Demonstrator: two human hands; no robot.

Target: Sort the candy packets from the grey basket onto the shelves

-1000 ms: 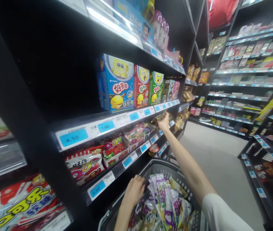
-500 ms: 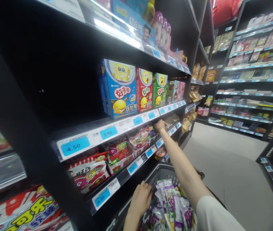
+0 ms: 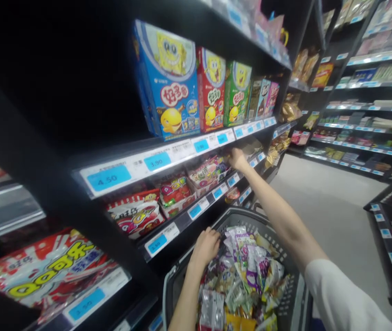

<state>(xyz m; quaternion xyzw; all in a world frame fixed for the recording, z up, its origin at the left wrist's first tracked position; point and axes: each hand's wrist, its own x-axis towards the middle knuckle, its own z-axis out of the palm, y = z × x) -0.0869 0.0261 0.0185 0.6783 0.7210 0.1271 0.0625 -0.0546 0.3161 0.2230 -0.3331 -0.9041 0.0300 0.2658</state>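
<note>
My right hand (image 3: 237,159) is stretched far out to the shelf under the cartoon boxes, its fingers curled in among the snack packets (image 3: 210,171) there; what they grip is hidden. My left hand (image 3: 205,245) rests closed on the near rim of a grey shopping basket (image 3: 285,312), which is heaped with purple and white snack bags (image 3: 247,271). Blue (image 3: 171,78), red (image 3: 211,89) and green (image 3: 238,94) cartoon boxes stand on the shelf above my right hand.
Black shelving runs along the left with blue price tags (image 3: 108,178) on the rails. Red candy bags (image 3: 137,214) and a big red pack (image 3: 51,271) lie on lower shelves. The aisle floor (image 3: 323,202) opens to the right, with more shelves (image 3: 361,115) beyond.
My right hand has drawn back from the farther shelf section to the packets under the boxes. The view has dropped and moved closer. My left hand has stayed on the basket rim.
</note>
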